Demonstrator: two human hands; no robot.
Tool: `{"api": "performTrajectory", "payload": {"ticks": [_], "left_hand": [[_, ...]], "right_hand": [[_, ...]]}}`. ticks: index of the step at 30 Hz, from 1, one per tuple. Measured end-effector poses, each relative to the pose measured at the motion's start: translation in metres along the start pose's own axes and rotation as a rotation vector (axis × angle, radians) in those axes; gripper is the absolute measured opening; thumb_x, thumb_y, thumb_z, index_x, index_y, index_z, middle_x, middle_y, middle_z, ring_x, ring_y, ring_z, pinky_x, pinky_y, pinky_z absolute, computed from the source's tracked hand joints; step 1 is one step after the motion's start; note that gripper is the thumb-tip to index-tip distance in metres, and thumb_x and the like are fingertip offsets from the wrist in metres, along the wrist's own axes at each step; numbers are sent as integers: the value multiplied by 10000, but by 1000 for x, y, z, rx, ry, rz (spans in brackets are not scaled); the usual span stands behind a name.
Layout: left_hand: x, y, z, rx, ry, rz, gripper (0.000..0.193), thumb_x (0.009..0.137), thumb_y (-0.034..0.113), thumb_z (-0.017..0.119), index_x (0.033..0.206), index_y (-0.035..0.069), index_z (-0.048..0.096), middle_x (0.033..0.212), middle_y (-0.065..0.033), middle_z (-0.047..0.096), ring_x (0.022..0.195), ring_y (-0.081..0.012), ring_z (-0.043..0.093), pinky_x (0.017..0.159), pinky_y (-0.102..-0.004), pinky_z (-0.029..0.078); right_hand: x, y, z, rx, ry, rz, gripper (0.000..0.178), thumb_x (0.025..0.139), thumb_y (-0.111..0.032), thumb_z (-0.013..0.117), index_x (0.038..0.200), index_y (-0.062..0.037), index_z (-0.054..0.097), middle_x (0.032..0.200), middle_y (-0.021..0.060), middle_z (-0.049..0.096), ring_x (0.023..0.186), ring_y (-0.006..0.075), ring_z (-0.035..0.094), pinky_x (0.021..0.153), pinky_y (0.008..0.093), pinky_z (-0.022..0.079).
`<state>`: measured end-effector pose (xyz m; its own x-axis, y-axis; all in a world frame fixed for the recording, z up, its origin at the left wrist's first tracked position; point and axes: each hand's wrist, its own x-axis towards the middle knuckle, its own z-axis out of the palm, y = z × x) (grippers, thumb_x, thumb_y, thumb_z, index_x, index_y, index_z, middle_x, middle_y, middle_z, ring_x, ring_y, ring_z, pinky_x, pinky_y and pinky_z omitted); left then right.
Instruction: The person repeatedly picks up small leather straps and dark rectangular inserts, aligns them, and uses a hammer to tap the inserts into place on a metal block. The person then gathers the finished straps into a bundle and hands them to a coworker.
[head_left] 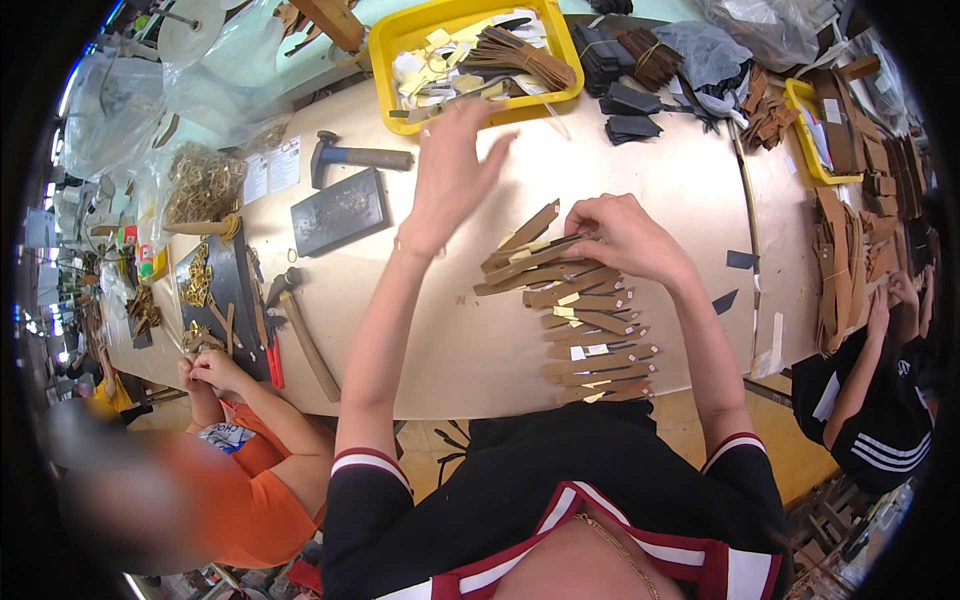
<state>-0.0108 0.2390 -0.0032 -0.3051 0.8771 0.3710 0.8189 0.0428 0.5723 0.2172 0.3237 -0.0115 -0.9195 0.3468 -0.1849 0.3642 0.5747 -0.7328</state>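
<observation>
- Yellow tray (381, 65), far side: paper scraps (430, 68), bundle (522, 56) inside.
- Left hand (455, 180) near its rim, thumb apart; I can't tell its grip.
- Right hand (622, 235) pinches brown strips (540, 262), their row's far end, on the surface (690, 160).
- Small tray (843, 179), right: papers (814, 125).

Brown paper (690, 190) covered the bench (445, 370); tan floor (428, 440) showed below its near edge. Past its far left corner spread a pale green surface (310, 72) with a wooden post (332, 20), and white light (68, 95) shone beyond its left edge

Left grip (455, 165) blurred, yellow tray (567, 62) cut off above, tags (655, 350) of brown strips (600, 367) illegibly small
</observation>
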Motion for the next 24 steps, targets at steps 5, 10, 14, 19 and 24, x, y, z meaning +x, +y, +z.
{"api": "performTrajectory", "payload": {"ticks": [5, 10, 14, 19, 24], "left_hand": [[-51, 11, -13, -166, -16, -126, 198, 861, 164, 712, 983, 8, 704, 957, -136, 691, 913, -297, 653, 850, -385, 488], [-68, 6, -21, -64, -198, -236, 214, 858, 152, 715, 1012, 4, 702, 980, -160, 691, 930, -325, 662, 842, -385, 510], [-72, 10, -11, -79, -194, -136, 231, 854, 151, 719, 1030, 3, 695, 1018, -171, 683, 943, -350, 654, 856, -398, 507], [-74, 19, -26, -146, -110, -151, 226, 872, 97, 714, 1079, 10, 688, 1055, -130, 696, 1013, -233, 656, 920, -336, 483], [-82, 27, -57, -144, 3, -281, 194, 881, 111, 711, 1059, 34, 715, 1034, -110, 708, 988, -224, 658, 937, -336, 472]], "right_hand": [[27, -10, 0, 76, -102, -45, 319, 758, -186, 792, 1000, -25, 662, 813, 101, 672, 766, 267, 650, 712, 355, 501], [46, -20, 11, -310, -121, 35, 349, 719, -269, 829, 962, -62, 687, 874, 73, 679, 986, 267, 607, 910, 421, 379], [45, -21, 16, -374, -37, 19, 320, 708, -240, 824, 922, -71, 658, 881, 79, 667, 964, 261, 604, 878, 392, 449], [39, -22, 3, -198, -57, 4, 365, 738, -259, 817, 978, -42, 649, 775, 97, 682, 764, 260, 673, 704, 368, 516], [19, -32, -15, 147, -239, 21, 534, 744, -279, 839, 1156, -2, 643, 791, 85, 674, 750, 188, 663, 666, 310, 513]]}}
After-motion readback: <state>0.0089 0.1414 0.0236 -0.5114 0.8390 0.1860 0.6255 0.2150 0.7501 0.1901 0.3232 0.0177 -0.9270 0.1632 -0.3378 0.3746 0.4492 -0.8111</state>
